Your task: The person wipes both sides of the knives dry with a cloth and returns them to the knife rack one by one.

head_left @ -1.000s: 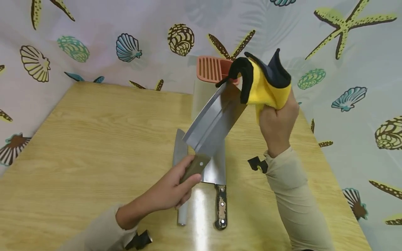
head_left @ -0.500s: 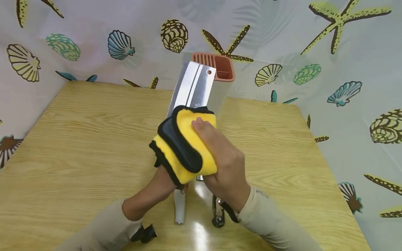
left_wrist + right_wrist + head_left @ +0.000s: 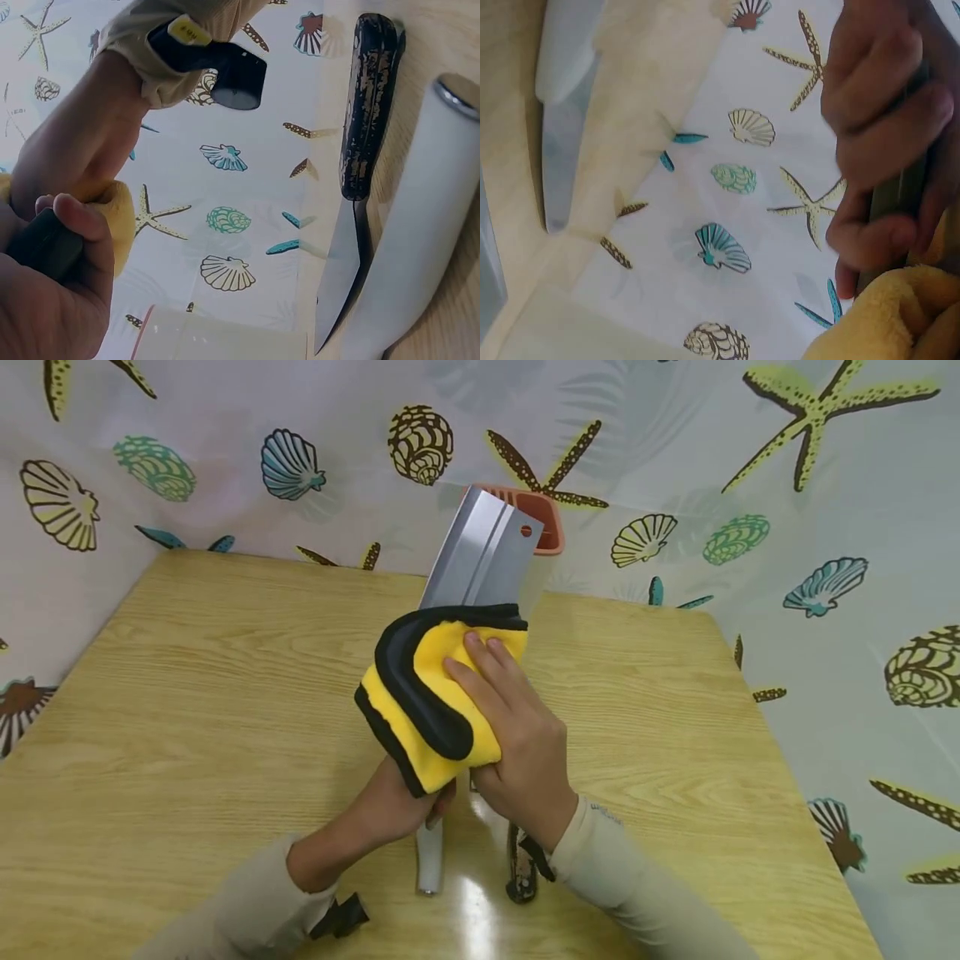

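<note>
My left hand (image 3: 393,806) grips the dark green handle (image 3: 49,247) of a cleaver, raised above the table. The cleaver's blade (image 3: 480,547) tilts up and away, its holed far end bare. Over the blade's near part lies a folded yellow cloth (image 3: 450,693) with a black edge. My right hand (image 3: 525,743) holds this cloth against the blade, fingers along its top and thumb low at the side. Below lie a white-handled knife (image 3: 429,860) and a cleaver with a worn dark handle (image 3: 521,868); hands and cloth hide their blades in the head view.
A knife block (image 3: 551,527) with an orange slotted top stands at the table's back, partly behind the raised blade. The wooden table (image 3: 247,693) meets a shell-patterned sheet (image 3: 337,410) behind and at the sides.
The right hand has come down and left with the cloth onto the raised blade. Over the last half second, its fingers have straightened on the cloth and the blade end has shifted slightly up and right.
</note>
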### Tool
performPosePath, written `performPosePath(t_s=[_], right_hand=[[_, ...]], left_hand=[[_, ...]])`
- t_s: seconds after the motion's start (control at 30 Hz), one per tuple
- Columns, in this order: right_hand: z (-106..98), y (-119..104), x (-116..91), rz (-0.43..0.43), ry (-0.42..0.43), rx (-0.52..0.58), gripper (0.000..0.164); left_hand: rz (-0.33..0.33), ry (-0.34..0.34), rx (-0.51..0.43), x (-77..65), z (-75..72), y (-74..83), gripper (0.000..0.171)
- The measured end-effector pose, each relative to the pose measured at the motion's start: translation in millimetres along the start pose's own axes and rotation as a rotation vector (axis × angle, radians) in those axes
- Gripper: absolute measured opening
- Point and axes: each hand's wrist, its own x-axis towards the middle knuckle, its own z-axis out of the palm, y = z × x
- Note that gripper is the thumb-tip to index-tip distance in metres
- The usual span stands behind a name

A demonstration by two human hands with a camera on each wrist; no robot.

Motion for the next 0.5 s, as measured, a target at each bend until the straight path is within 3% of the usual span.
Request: performPosePath(t_s=[0.17, 0.33, 0.5], right_hand=[[-4, 13, 18, 0.071, 0.024, -0.022, 0.039], [-7, 31, 36, 0.137, 0.068, -0.054, 0.039], [-7, 50, 47, 0.170, 0.121, -0.076, 0.038]], left_hand=[[-0.097, 0.044, -0.071, 2.7, 5.3, 9.7, 0.016], [-0.107, 0.040, -0.093, -0.8, 7.1, 11.4, 0.028], [-0.089, 0.008, -0.131, -6.5, 8.3, 10.9, 0.020]])
